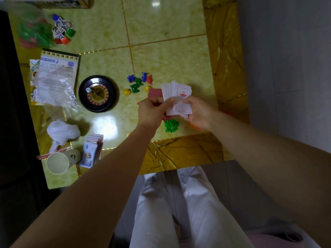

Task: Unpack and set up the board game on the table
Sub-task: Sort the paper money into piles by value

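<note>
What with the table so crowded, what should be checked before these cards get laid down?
1. Grip on the white cards: ok, the left hand pinches them and the right hand holds them.
2. Cards squared into a deck: not ok, they are fanned.
3. Spot straight below the hands: not ok, the green houses lie there.
4. Bare table farther out: ok.
5. Red cards behind, held or lying down: cannot tell.

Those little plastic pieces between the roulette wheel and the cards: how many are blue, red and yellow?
Blue pieces: 2
Red piece: 1
Yellow pieces: 2
Total: 5
</note>
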Action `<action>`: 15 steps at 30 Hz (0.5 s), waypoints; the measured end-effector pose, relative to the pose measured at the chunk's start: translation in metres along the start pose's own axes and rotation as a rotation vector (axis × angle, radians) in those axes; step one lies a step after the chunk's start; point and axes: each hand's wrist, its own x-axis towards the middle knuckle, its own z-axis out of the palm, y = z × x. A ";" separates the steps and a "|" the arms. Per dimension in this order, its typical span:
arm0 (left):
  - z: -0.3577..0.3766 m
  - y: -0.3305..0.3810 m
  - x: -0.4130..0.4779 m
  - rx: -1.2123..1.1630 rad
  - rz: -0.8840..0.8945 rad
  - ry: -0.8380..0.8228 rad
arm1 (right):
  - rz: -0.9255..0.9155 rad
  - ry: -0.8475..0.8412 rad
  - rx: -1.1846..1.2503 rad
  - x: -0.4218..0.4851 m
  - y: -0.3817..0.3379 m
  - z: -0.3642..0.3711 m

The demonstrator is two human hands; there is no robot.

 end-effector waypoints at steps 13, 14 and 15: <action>-0.001 -0.023 0.020 0.148 -0.005 0.132 | -0.264 0.192 -0.506 0.008 -0.012 -0.003; -0.003 -0.027 0.024 0.176 -0.011 0.168 | -0.374 0.271 -0.658 0.013 -0.016 -0.006; -0.006 -0.029 0.026 0.195 -0.017 0.197 | -0.497 0.340 -0.794 0.018 -0.019 -0.009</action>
